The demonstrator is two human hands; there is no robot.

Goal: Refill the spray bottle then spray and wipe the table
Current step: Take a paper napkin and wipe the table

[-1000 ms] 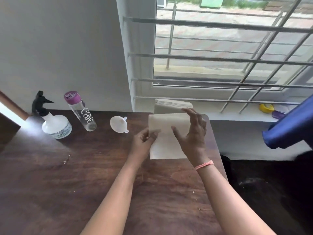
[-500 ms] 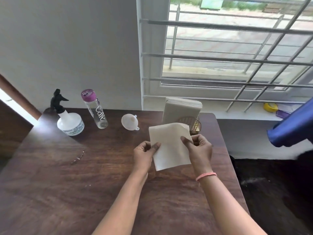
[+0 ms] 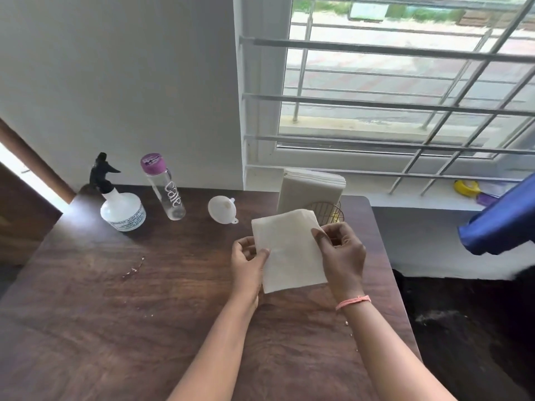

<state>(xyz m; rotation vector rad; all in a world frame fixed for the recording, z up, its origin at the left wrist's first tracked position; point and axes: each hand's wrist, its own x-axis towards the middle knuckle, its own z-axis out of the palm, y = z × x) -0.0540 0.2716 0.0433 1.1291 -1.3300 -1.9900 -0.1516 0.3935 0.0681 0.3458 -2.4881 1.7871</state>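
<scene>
Now both hands hold one napkin [image 3: 289, 250] above the tabletop [image 3: 144, 314], near its right edge. The left hand [image 3: 249, 267] pinches the napkin's left edge between thumb and curled fingers; the right hand [image 3: 341, 256] pinches its right edge, thumb on top and fingers curled behind. The napkin is a pale, roughly square sheet, tilted so its long axis runs from the far left corner down toward the near right, its face turned up at the camera. Just behind it, at the far right corner, a stack of napkins [image 3: 311, 189] stands upright in a wire holder [image 3: 330, 211]. A white funnel [image 3: 222, 209] lies on its side near the far edge, left of the holder, apart from the napkin. Further left stands a clear bottle [image 3: 169, 192] with a purple cap, upright, and beside it the spray bottle [image 3: 118, 204], upright near the far left corner, its black nozzle pointing right. Small crumbs [image 3: 134, 267] lie on the wood left of the hands. A pink band [image 3: 353, 301] circles the right wrist.
</scene>
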